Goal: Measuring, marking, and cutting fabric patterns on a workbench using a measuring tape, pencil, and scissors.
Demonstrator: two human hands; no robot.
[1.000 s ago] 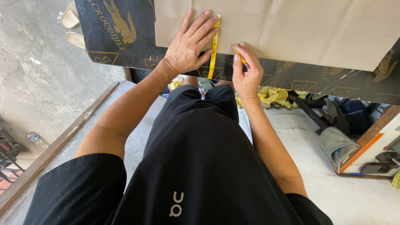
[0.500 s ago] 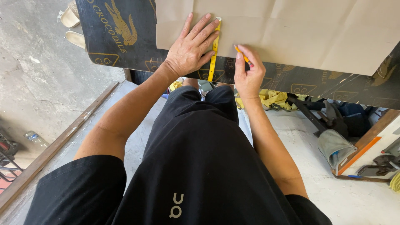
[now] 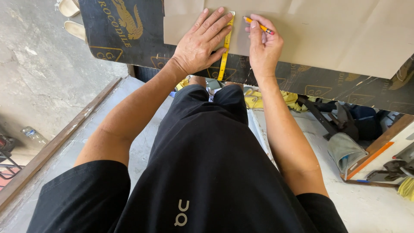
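— Left hand?
— Pressed flat, fingers spread apart, pinning a yellow tape measure against the brown paper sheet; tape stretched from the sheet's near edge up toward the top of the view, tail hanging past the edge over the black printed board

— Right hand?
— Fingers pinched together on an orange pencil, tip just beside the tape's far end, close to the paper

— Marks made so far?
— Cannot tell; no line visible on the sheet. Measuring apparently set, marking seemingly about to happen or barely begun; most of the sheet blank

— Around?
— Bags and tools on the floor below, right
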